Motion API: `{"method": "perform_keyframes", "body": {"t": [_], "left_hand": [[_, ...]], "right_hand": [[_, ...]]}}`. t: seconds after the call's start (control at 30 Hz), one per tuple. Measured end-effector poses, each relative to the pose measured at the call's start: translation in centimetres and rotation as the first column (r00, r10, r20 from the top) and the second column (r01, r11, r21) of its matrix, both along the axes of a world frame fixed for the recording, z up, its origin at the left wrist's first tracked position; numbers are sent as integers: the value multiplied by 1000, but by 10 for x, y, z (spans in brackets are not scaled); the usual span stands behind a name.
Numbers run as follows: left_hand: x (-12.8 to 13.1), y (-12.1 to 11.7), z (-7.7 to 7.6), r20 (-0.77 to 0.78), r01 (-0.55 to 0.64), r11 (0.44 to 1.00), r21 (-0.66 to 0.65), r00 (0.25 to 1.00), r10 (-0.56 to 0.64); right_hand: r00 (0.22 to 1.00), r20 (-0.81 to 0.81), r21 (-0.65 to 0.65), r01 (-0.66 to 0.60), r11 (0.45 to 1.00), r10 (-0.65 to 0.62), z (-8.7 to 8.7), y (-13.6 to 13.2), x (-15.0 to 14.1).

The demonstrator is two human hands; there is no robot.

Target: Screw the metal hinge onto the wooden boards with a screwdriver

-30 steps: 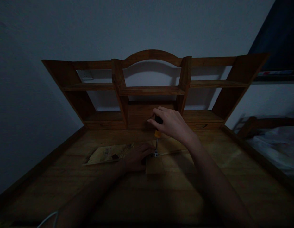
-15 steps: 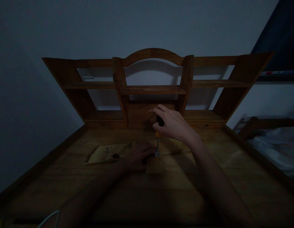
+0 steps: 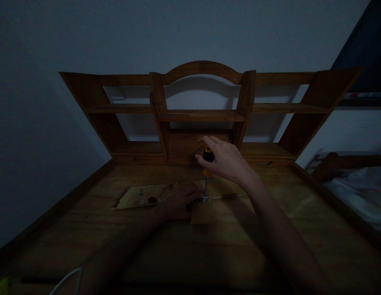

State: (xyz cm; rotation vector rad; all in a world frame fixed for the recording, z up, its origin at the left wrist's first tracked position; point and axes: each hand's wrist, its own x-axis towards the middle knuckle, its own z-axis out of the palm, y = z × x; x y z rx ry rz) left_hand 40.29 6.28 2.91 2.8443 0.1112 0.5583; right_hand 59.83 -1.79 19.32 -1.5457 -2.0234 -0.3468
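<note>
My right hand (image 3: 222, 157) is closed round the black and orange handle of a screwdriver (image 3: 206, 172), its fingertips near the top. The shaft points down, almost upright, and its tip meets a small shiny metal fitting (image 3: 204, 199). That fitting lies at the far edge of a small flat wooden block (image 3: 203, 214) on the desktop. From the left, my left hand (image 3: 181, 200) bends its fingers over the fitting and the block's left side, pressing there. Darkness hides the fingertips and most of the fitting.
A damaged patch (image 3: 141, 196) with pale, torn wood lies left of my left hand on the desktop (image 3: 116, 233). A wooden shelf unit (image 3: 199, 116) stands along the back against the wall. Clear plastic wrapping (image 3: 359, 192) is beyond the right edge.
My right hand's grip has turned and loosened slightly, showing more of the screwdriver handle. The screwdriver tip and my left hand stay at the fitting. The view has shifted a little.
</note>
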Motion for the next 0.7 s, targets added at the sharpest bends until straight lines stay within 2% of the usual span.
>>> {"method": "perform_keyframes", "body": {"t": [0.23,0.4,0.57,0.7], "left_hand": [[0,3,-2,-25,23,1000,11,999,-23],[-1,4,0,-36,24,1000,18,999,-23],[-2,4,-1,-21,35,999,23,999,-34],[-1,4,-2,-1,33,999,22,999,-33]], "right_hand": [[998,-7,-1,-69,998,69,-1,1,-1],[1000,5,12,-15,1000,15,-2,3,-1],[996,-29,-14,-85,996,85,-3,2,-1],[1000,-14,-9,-5,1000,5,-6,5,0]]}}
